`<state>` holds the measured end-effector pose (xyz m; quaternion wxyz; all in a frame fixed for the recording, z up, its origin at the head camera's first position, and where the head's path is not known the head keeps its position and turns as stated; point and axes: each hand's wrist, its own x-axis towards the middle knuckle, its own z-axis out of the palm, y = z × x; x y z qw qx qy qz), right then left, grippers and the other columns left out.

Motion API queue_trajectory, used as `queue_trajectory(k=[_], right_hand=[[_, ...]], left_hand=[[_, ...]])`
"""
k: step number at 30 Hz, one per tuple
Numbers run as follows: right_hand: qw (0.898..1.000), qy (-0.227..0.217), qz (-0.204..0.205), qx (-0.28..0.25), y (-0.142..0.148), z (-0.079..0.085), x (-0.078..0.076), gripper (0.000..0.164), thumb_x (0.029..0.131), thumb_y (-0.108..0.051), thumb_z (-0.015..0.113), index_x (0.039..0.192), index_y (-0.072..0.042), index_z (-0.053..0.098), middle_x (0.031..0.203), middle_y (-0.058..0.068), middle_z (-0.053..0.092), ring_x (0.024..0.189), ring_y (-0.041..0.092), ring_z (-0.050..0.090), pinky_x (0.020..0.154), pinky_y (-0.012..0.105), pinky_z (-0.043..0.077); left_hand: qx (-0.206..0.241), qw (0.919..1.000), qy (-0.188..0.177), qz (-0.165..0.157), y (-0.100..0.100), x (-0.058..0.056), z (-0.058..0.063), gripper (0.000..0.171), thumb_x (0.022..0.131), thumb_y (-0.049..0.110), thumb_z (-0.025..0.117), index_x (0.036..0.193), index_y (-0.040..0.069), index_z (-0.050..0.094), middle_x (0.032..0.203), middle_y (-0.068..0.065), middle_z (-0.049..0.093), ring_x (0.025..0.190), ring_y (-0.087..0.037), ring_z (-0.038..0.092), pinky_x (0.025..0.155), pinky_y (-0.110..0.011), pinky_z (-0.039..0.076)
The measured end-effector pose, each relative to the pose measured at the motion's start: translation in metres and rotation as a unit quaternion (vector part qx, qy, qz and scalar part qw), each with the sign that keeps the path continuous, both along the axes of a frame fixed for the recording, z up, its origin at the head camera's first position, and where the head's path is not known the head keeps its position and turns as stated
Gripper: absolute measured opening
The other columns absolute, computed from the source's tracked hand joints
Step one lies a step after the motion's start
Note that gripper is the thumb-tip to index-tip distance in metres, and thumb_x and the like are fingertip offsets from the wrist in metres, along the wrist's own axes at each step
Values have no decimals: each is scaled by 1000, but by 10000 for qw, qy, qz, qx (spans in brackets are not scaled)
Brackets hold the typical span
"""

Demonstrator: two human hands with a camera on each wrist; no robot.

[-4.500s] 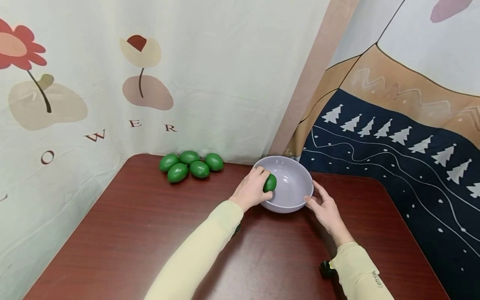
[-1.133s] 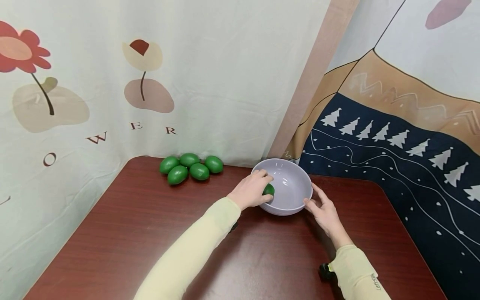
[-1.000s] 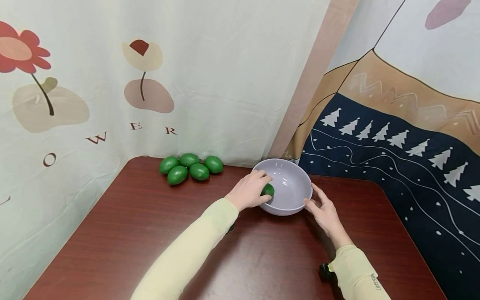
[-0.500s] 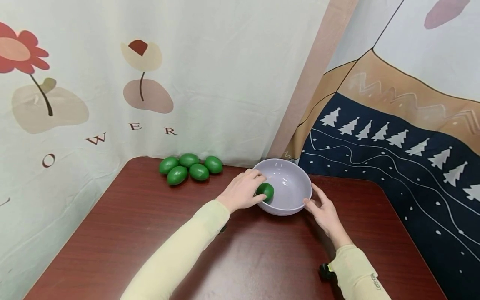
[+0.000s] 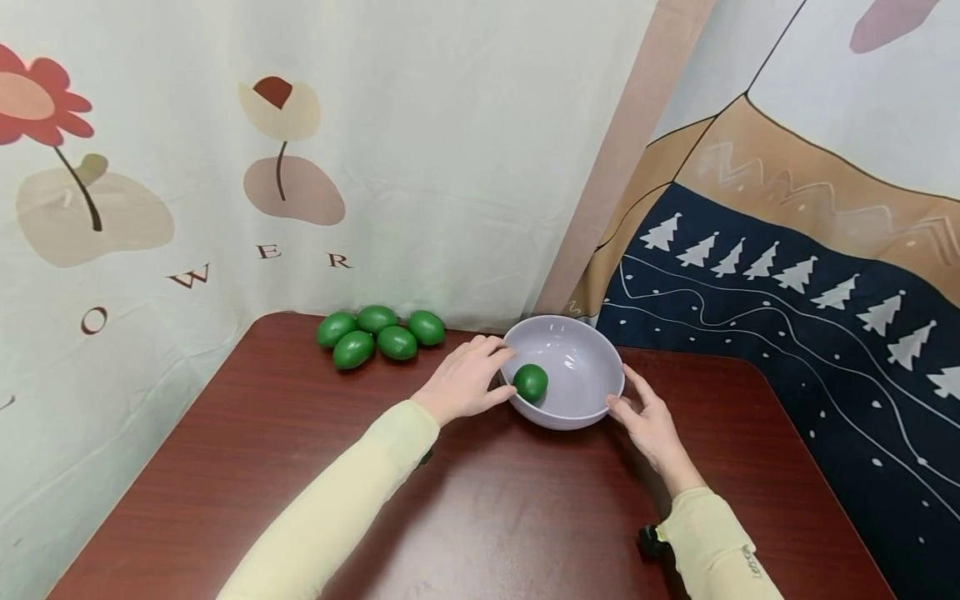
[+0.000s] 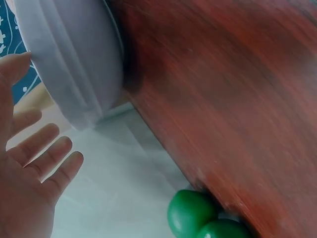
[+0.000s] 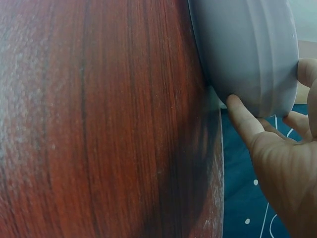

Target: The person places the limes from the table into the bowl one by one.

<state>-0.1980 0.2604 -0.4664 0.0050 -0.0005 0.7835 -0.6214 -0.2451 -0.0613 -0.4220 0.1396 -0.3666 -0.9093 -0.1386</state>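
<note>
The right hand (image 5: 651, 421) grips a bowl (image 5: 581, 379) holding one green fruit (image 5: 530, 383); the left hand (image 5: 465, 379) is relaxed.

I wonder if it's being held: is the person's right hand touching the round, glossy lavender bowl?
Touching. The right wrist view shows the right hand with fingers against the outside of the lavender bowl.

Right hand (image 5: 651, 425) holds the lavender bowl (image 5: 573, 367); left hand (image 5: 467, 379) at its rim; one green fruit (image 5: 531, 383) inside.
</note>
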Motion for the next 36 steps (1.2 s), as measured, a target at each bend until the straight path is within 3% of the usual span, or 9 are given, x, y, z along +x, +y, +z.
queue_trajectory(k=[8, 16, 24, 36], right_hand=[[10000, -9, -11, -1, 0, 0, 0, 71, 102, -3, 62, 163, -3, 26, 153, 31, 41, 105, 2, 65, 90, 21, 56], [10000, 4, -18, -36, -1, 0, 0, 71, 101, -3, 63, 163, -3, 27, 152, 31, 41, 105, 2, 65, 91, 22, 56], [10000, -65, -24, 28, -1, 2, 0, 72, 102, 0, 61, 163, -3, 25, 154, 31, 39, 95, -11, 61, 92, 23, 55], [9999, -151, -36, 65, -2, 2, 1, 72, 103, -6, 62, 164, -6, 24, 153, 30, 40, 99, -5, 63, 94, 25, 55]], left_hand=[[107, 9999, 57, -13, -16, -3, -8, 53, 92, 39, 76, 133, 6, 66, 130, -10, 62, 115, -29, 58, 99, -43, 49], [-58, 9999, -54, 151, -31, -2, -10, 53, 93, 38, 75, 134, 5, 65, 132, -11, 61, 116, -30, 57, 99, -44, 49], [-127, 9997, -31, 195, -46, -1, -13, 52, 93, 36, 74, 133, 4, 65, 130, -13, 61, 115, -31, 57, 100, -45, 49], [-265, 9983, -201, 479, -73, 2, -19, 52, 93, 33, 75, 132, 1, 65, 132, -16, 61, 118, -33, 57, 102, -46, 48]])
